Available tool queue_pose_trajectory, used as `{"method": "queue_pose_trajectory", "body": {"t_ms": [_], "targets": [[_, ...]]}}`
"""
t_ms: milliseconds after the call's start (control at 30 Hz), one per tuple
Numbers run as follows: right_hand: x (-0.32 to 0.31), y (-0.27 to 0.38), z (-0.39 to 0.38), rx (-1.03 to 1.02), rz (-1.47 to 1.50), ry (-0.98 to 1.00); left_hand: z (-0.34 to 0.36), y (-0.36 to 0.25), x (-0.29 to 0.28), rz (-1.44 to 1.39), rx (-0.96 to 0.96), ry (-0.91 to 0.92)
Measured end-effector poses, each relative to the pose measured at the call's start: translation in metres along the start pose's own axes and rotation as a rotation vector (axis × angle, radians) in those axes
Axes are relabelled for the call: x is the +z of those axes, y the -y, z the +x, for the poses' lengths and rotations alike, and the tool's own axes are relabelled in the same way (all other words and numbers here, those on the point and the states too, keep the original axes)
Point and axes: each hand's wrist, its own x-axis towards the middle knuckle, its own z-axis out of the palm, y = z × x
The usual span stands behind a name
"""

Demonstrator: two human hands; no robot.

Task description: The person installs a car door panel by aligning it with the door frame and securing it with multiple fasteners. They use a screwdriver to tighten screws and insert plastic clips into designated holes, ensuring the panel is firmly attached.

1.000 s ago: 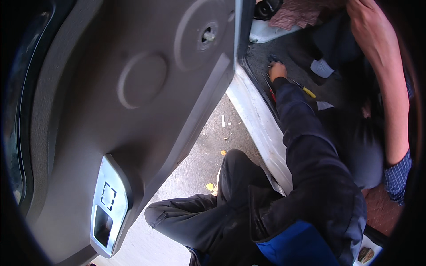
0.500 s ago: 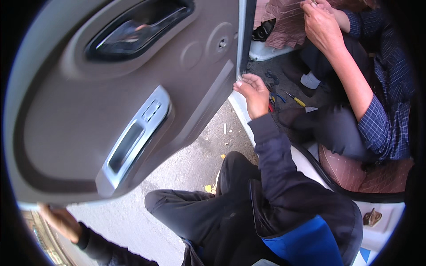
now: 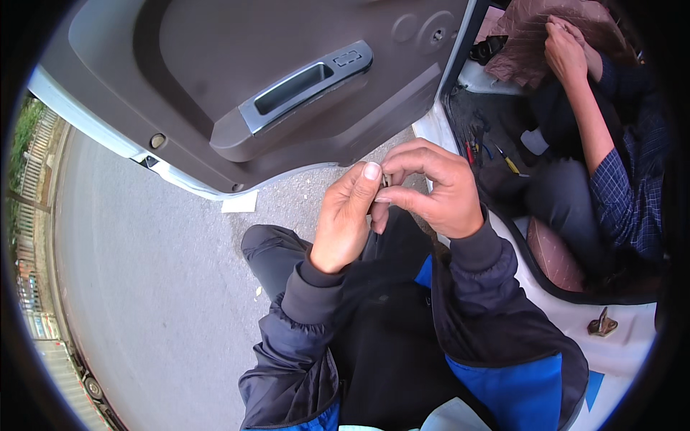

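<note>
In front of my knees, my left hand [image 3: 342,215] and my right hand [image 3: 440,188] meet at the fingertips. Between them is a small dark and metallic piece [image 3: 386,181], mostly covered by the fingers and too small to name. My left thumb and fingers press together at it. The right hand's fingers curl round to the same spot, with thumb and forefinger pinched. Just beyond the hands stands the swung-out vehicle door, whose brown inner panel [image 3: 215,108] carries a silver-grey pull handle [image 3: 293,90]. Neither hand touches the door.
At right, a person in a checked shirt [image 3: 625,194] sits in the vehicle, hands raised near a quilted brown cover [image 3: 517,43]. A yellow-handled screwdriver [image 3: 510,164] and red-handled tool [image 3: 469,152] lie on its floor. A metal latch striker [image 3: 602,325] juts from the sill.
Both hands have left the door's edges and come together before me around the small piece. The view has shifted, and the door appears higher and farther off.
</note>
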Motion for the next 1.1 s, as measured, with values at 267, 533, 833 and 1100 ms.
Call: {"method": "queue_pose_trajectory", "body": {"t_ms": [267, 533, 833, 1100], "targets": [[0.007, 0.001, -0.007, 0.175, 0.29, 0.076, -0.02, 0.002, 0.002, -0.038, 0.076, -0.054], [0.001, -0.001, -0.01, 0.349, 0.453, 0.118, -0.024, 0.0, -0.004, 0.198, 0.152, -0.052], [-0.002, 0.003, -0.01, 0.233, 0.306, 0.111, -0.024, 0.001, -0.005, 0.299, 0.162, -0.04], [-0.006, 0.007, -0.006, 0.034, 0.033, 0.124, -0.027, 0.002, 0.0, -0.085, -0.048, -0.003]]}}
